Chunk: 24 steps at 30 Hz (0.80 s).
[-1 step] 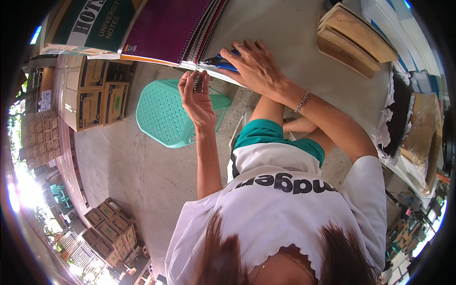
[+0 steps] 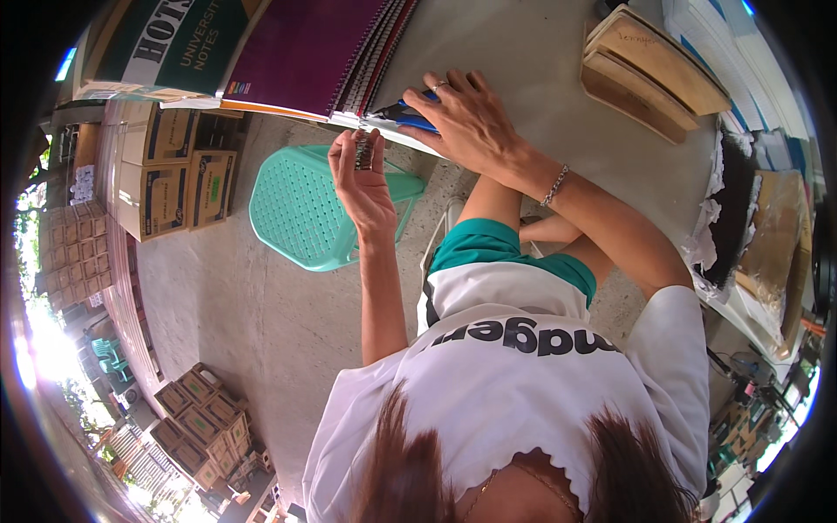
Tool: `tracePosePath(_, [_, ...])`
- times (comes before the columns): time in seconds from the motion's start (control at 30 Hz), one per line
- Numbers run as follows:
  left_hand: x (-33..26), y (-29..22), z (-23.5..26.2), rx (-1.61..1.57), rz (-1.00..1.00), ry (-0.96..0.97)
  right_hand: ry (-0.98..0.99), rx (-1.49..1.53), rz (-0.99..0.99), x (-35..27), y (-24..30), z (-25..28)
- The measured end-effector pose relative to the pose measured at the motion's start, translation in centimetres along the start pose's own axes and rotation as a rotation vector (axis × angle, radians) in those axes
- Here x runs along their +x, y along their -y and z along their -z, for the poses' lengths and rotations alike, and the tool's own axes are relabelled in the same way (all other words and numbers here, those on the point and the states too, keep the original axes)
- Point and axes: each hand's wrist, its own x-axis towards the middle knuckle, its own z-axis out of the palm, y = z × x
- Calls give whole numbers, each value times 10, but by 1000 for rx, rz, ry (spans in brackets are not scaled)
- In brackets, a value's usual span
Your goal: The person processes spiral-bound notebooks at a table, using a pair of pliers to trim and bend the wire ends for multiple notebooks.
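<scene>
My left hand (image 2: 366, 196) is closed, palm up, its fingertips pinching a dark wire binding coil (image 2: 364, 150) just off the table edge. The coil's upper end reaches the lower corner of a stack of spiral-bound notebooks with a purple cover (image 2: 301, 52). My right hand (image 2: 471, 126) is wrapped round blue-handled pliers (image 2: 420, 115) above the table's near edge. The dark nose of the pliers points left, to the notebook corner where the coil ends. Whether the jaws grip the wire is too small to tell.
A printed carton (image 2: 179, 48) stands left of the notebooks on the table (image 2: 514, 44). Wooden holders (image 2: 649, 70) and stacked paper (image 2: 724, 52) lie at the right. Below the table edge is a green plastic stool (image 2: 305, 209). Cardboard boxes (image 2: 166, 192) are piled on the left.
</scene>
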Motion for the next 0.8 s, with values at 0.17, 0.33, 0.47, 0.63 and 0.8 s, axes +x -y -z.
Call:
tracePosePath(0.17, [5, 7, 8, 127, -32, 9, 25, -21, -3, 4, 5, -1])
tracePosePath(0.33, [7, 6, 6, 117, -33, 20, 43, -19, 10, 9, 9, -1])
tracePosePath(0.47, [9, 6, 9, 109, -29, 10, -4, -26, 20, 8, 10, -7])
tracePosePath(0.63, [9, 7, 10, 119, -42, 5, 58, -35, 2, 7, 13, -9])
tracePosePath(0.8, [9, 9, 8, 127, -53, -11, 174, -79, -17, 9, 15, -5])
